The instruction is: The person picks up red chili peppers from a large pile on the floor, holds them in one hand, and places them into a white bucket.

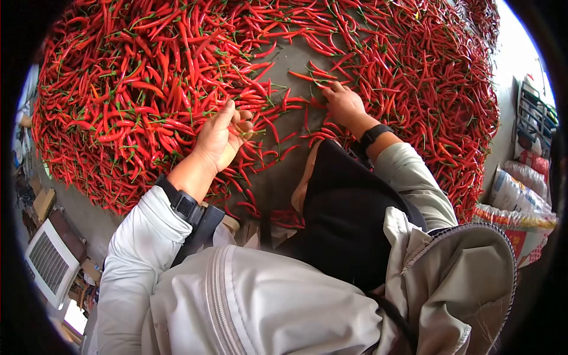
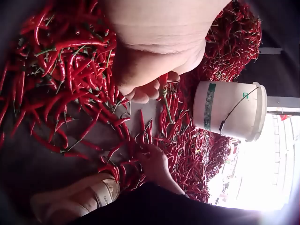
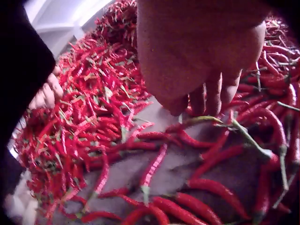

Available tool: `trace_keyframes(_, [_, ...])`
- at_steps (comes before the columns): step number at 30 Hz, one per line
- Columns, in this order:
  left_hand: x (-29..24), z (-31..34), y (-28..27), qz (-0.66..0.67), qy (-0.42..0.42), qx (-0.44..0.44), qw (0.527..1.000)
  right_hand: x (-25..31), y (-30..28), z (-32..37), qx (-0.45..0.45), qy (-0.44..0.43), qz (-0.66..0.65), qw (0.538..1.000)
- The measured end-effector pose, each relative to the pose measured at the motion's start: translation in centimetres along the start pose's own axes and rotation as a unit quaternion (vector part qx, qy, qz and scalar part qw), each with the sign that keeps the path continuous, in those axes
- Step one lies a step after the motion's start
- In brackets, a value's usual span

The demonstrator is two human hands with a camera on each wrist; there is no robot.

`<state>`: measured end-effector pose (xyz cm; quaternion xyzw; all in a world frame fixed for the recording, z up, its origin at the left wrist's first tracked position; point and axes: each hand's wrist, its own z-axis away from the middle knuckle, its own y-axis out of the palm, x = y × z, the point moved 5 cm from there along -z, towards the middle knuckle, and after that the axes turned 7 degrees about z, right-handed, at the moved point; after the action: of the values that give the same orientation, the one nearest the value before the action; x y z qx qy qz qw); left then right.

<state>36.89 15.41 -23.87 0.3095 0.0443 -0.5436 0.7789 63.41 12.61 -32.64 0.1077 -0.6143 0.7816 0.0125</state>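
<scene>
In left hand (image 1: pixel 222 137), curled fingers (image 1: pixel 244 115) round red chilli (image 2: pixel 165 93); beside right hand (image 1: pixel 345 106), loose chillies (image 1: pixel 301 76), fingers' hold unclear.

"What do you see?"
"From my station, the left hand (image 1: pixel 223 137) is turned sideways, fingers (image 1: pixel 244 125) curled, thumb (image 1: pixel 225 114) stretched forward. The right hand (image 1: pixel 345 106) points forward, palm-down; I can't tell whether it pinches."
"Anything more?"
"Left arm (image 1: pixel 139 236) and right arm (image 1: pixel 411 177) both reach forward."

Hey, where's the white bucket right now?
The white bucket shows in the left wrist view, at the picture's right, beside the heaped red chilies.
</scene>
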Motion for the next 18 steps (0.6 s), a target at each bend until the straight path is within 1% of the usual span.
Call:
trace_keyframes(1, [0.1,-0.1,0.3,0.004,-0.010,0.028,1.000,-0.2,0.6,-0.2,0.011,0.005,0.015,1.000])
trace_keyframes(3, [0.3,0.0,0.7,-0.004,-0.015,0.023,1.000,-0.3,0.7,-0.1,0.024,0.009,0.030,0.999])
trace_keyframes(5, [0.6,-0.1,0.6,-0.012,-0.019,0.018,1.000,-0.3,-0.3,0.3,-0.001,0.014,-0.019,1.000])
trace_keyframes(6, [1.1,-0.3,0.4,-0.008,-0.034,0.032,0.999,0.1,-0.9,0.6,-0.001,0.015,-0.020,1.000])
trace_keyframes(7, [1.5,-0.5,0.4,-0.003,-0.048,0.047,0.998,0.7,-1.5,1.0,0.008,-0.006,-0.100,0.995])
trace_keyframes(8, [1.8,-0.3,1.0,-0.022,-0.049,0.045,0.998,1.5,-2.4,1.5,0.017,-0.026,-0.178,0.984])
trace_keyframes(9, [2.2,-0.1,1.7,-0.021,-0.051,0.047,0.997,3.2,-3.7,1.9,-0.025,-0.080,-0.253,0.964])
trace_keyframes(11, [3.1,0.3,2.9,-0.079,-0.058,0.044,0.994,6.2,-5.7,2.2,0.014,-0.117,-0.285,0.951])
trace_keyframes(12, [3.6,0.2,3.4,-0.074,-0.066,0.070,0.993,7.7,-7.1,2.2,0.002,-0.145,-0.316,0.938])
trace_keyframes(13, [3.8,0.1,3.6,-0.074,-0.067,0.073,0.992,8.9,-8.0,2.1,-0.010,-0.174,-0.347,0.922])
trace_keyframes(15, [3.6,0.0,3.5,-0.092,-0.017,0.035,0.995,10.2,-8.1,1.8,-0.006,-0.224,-0.345,0.912])
trace_keyframes(16, [3.4,-0.3,2.8,-0.104,-0.011,0.045,0.993,10.1,-8.0,1.4,-0.008,-0.227,-0.337,0.914])
trace_keyframes(17, [2.9,-0.3,2.1,-0.120,-0.003,0.016,0.993,9.6,-7.6,0.9,-0.010,-0.230,-0.328,0.916])
trace_keyframes(18, [2.4,-0.2,1.7,-0.107,0.003,0.004,0.994,8.6,-6.7,0.2,-0.016,-0.210,-0.257,0.943])
